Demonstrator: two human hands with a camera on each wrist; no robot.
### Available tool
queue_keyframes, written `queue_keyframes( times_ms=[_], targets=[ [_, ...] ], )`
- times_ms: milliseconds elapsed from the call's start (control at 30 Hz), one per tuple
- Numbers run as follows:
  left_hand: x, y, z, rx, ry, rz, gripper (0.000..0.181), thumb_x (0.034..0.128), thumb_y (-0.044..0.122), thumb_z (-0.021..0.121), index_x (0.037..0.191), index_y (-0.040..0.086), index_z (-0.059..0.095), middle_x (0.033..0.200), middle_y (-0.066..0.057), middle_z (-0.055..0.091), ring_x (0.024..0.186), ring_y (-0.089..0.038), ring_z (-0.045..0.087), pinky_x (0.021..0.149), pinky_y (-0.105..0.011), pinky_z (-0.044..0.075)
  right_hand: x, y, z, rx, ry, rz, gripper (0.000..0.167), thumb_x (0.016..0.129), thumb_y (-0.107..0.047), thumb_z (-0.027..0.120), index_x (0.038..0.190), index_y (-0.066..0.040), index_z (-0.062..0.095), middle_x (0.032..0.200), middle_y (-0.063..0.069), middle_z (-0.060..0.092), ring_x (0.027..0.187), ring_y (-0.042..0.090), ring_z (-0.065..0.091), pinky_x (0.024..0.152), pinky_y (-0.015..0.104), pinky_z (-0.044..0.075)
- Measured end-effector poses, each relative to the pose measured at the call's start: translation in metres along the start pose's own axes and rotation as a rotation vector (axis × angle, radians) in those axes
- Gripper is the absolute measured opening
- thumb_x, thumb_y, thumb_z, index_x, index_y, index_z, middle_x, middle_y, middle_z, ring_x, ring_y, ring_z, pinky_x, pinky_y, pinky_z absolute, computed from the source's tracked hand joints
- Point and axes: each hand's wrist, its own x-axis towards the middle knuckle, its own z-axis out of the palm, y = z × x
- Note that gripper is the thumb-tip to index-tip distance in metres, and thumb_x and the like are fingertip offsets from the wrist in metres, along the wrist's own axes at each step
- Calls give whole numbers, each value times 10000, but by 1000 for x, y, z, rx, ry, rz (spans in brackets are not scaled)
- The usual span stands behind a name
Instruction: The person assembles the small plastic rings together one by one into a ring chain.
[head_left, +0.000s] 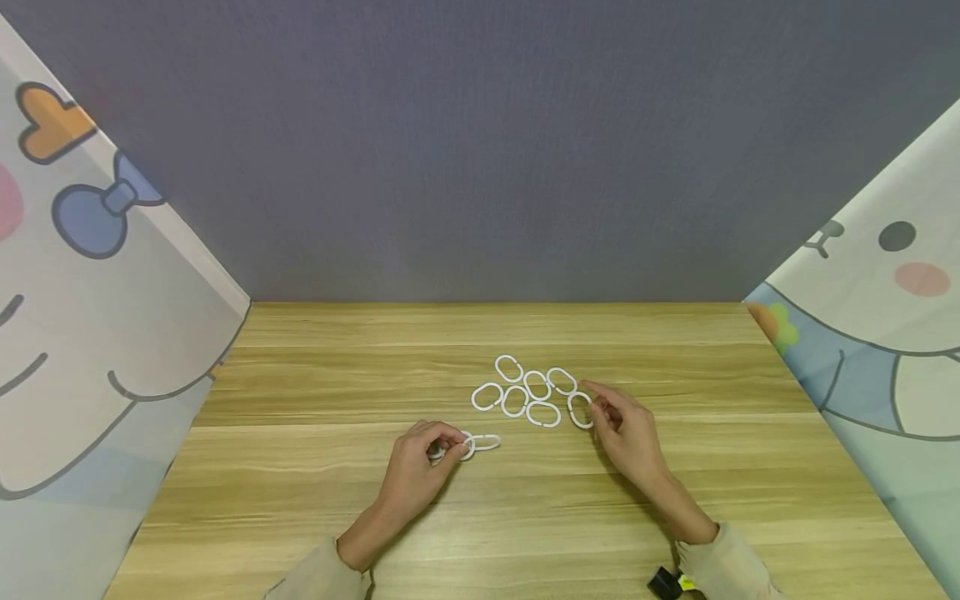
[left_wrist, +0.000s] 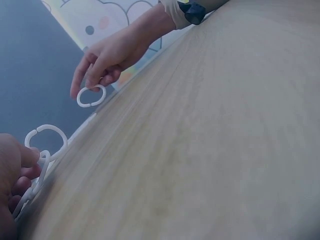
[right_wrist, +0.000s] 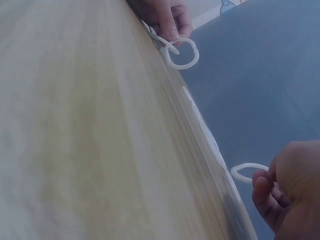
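My left hand pinches a short chain of white oval plastic links between thumb and fingers, low over the table. One link of that chain sticks out to the right of the fingertips; part of the chain is hidden by the hand. Farther right, the thumb and fingers of my right hand pinch a single white link, which has a small split in its loop. In the left wrist view this link hangs from the fingertips, apart from the chain.
Several loose white links lie in a cluster on the wood-grain table, between and beyond the hands. A grey panel rises at the table's back edge. Cartoon-printed cloths flank both sides. A black device sits by the right sleeve.
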Motion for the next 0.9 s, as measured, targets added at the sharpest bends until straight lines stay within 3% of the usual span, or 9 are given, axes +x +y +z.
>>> queue_keyframes(
  times_ms=[133,433,633,900],
  targets=[
    [0,1,0,3,-3,0,144,899,51,908,955,150,821,895,108,726,836,-54,625,737,-250,543,-1,0,0,29,-2,18,373,942,216,706,1247,22,800,889,118,715,629,19,583,514,132,461],
    [0,-1,0,-7,1,14,125,903,44,904,953,118,817,897,89,733,832,-68,629,725,-252,544,-2,-13,1,228,-39,193,330,970,177,701,1230,8,814,861,166,752,577,181,683,503,211,551],
    [-1,-1,0,-4,6,20,142,899,38,908,955,132,818,900,91,738,830,-63,628,718,-249,545,-3,-23,1,237,-74,194,299,955,173,722,1182,11,827,850,185,760,598,204,702,525,264,590],
    [-1,-1,-1,-6,-2,41,95,927,52,888,965,102,818,901,80,737,827,-85,627,709,-253,533,-2,-40,6,289,-109,220,292,934,163,760,1201,54,804,851,186,759,597,178,680,520,223,555]
  ],
)
